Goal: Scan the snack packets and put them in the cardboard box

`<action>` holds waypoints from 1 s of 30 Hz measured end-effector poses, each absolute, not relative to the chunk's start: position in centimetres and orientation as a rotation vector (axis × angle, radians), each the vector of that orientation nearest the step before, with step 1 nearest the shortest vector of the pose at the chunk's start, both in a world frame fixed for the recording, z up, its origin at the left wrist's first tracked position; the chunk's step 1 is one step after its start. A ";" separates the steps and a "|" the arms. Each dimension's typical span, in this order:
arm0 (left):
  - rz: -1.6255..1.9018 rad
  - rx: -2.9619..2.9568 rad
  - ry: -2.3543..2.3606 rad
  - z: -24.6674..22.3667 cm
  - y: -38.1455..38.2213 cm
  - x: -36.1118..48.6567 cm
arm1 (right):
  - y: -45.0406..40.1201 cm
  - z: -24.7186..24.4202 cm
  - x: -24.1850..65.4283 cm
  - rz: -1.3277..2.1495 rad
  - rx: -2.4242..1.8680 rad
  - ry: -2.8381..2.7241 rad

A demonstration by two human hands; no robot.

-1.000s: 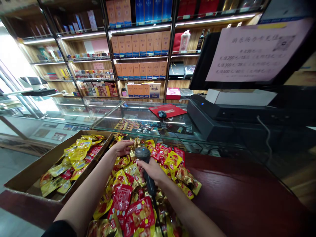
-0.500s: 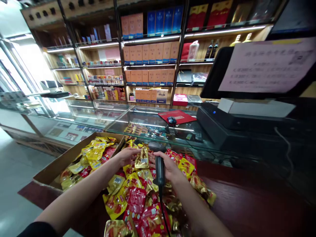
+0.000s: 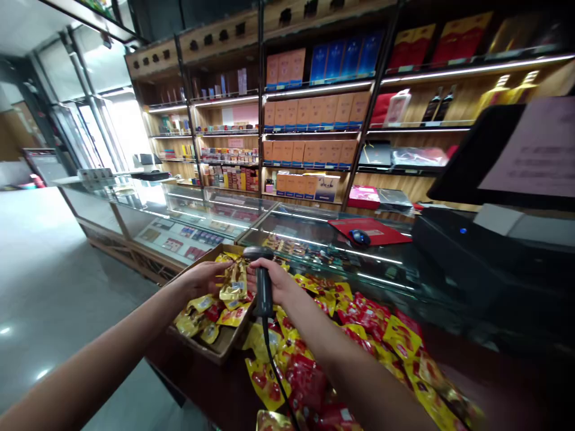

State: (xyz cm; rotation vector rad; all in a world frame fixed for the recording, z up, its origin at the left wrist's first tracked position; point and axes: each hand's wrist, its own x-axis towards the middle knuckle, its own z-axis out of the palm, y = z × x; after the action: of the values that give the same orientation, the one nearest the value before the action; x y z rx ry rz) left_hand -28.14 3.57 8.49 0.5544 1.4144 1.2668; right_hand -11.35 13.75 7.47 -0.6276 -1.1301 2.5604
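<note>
My left hand (image 3: 201,282) pinches the edge of a shiny gold snack packet (image 3: 234,284) over the cardboard box (image 3: 218,354). My right hand (image 3: 279,282) is wrapped round the handle of a black barcode scanner (image 3: 264,293), its head upward and its cable hanging down. The fingers of that hand also come close to the packet's right side; whether they touch it I cannot tell. Inside the box lie several yellow, gold and red packets. A loose heap of yellow packets (image 3: 402,336) and red packets (image 3: 305,380) spreads on the dark red surface to the right of the box.
A glass display counter (image 3: 309,230) runs behind the heap, with a red mat (image 3: 386,232) and a mouse (image 3: 359,237) on it. At right stands a black terminal (image 3: 453,239) with a paper sheet (image 3: 534,155). Lit shelves of boxes (image 3: 314,114) line the wall.
Both hands have moved left with the gold packet and the scanner, from above the loose heap to over the cardboard box. The camera view has turned left.
</note>
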 end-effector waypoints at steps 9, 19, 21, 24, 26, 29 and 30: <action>1.501 0.452 1.566 7.6 -1.9 -34.5 | 9.2 7.4 -17.9 2.574 -0.843 -1.173; 1.281 0.654 1.440 7.0 3.5 -27.0 | 12.2 5.7 -10.1 2.549 -0.843 -0.924; 1.225 0.686 1.382 7.0 5.7 -24.3 | 13.4 5.5 -6.9 2.509 -0.837 -0.873; 1.137 0.717 1.340 6.8 9.1 -19.9 | 15.3 5.0 -1.7 2.410 -0.877 -0.821; 1.066 0.733 1.339 6.4 11.3 -16.8 | 16.5 4.6 2.0 2.352 -0.916 -0.762; 0.986 0.755 1.319 5.5 14.0 -12.0 | 18.3 3.4 7.1 2.255 -0.971 -0.693; 0.961 0.764 1.308 5.1 14.7 -10.5 | 18.9 2.9 8.7 2.223 -0.991 -0.683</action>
State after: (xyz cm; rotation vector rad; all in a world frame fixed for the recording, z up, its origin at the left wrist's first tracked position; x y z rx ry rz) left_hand -10.54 14.73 5.12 0.7645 1.3078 0.9612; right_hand 8.72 18.87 2.89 -0.9907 -0.6825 2.2235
